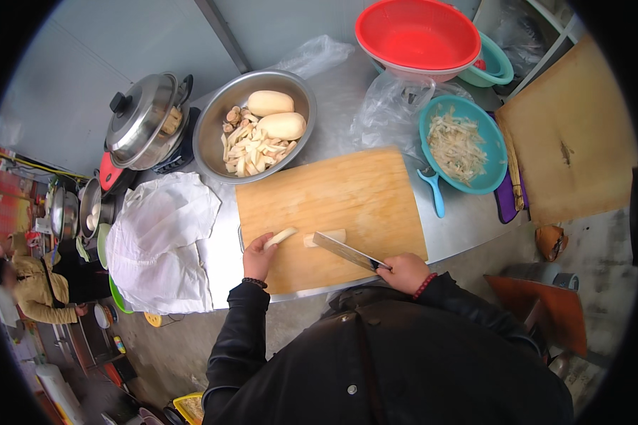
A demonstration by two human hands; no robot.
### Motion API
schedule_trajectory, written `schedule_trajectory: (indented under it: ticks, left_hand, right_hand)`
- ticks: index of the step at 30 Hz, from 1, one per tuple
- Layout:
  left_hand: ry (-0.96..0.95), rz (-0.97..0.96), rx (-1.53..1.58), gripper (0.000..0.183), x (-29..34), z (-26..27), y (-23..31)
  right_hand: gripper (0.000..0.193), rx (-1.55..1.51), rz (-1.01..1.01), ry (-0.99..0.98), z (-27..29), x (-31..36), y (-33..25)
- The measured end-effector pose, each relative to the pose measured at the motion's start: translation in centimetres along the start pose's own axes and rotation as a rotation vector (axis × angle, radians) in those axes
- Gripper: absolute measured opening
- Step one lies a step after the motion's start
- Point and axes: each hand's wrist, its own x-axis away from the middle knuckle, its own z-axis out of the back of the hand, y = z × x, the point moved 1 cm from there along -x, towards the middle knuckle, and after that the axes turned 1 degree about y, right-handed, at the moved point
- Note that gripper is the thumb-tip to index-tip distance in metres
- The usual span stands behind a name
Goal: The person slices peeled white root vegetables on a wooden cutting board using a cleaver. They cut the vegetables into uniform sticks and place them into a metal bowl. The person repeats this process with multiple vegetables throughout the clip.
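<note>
In the head view, we judge cutting to be the step in hand; our left hand (259, 258) pinches a pale peeled root piece (282, 236), fingers nearly closed; our right hand (405, 273) is closed round a kitchen knife (347, 251); a cut root block (335, 234) lies partly behind its blade on the wooden cutting board (333, 180); the next cut calls for steadying that block, fingertips tucked clear.

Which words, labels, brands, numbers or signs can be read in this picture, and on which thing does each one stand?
None can be read, so there is nothing to quote.
Red area at the far left: too blurred to tell whether it carries writing.
Small yellow container: too small to read.
Knife: no readable marking on the blade.
Cutting board: no writing visible.
</note>
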Motion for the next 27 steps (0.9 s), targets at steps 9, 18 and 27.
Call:
schedule_trajectory:
  ticks: [9, 18, 27]
  left_hand:
    - [0.128, -0.259, -0.255, 0.027, 4.2, 0.9, -3.1]
    - [0.128, -0.488, -0.485, 0.032, 6.4, -1.6, -1.2]
    - [0.137, -0.557, -0.505, 0.040, 6.3, -2.5, 0.2]
  right_hand:
    - [0.028, 0.059, 0.034, 0.018, 1.1, 0.2, -1.3]
    - [0.029, 0.115, 0.096, 0.076, -0.2, -0.9, -1.9]
    - [0.023, 0.180, 0.157, 0.139, 0.1, -1.1, -2.9]
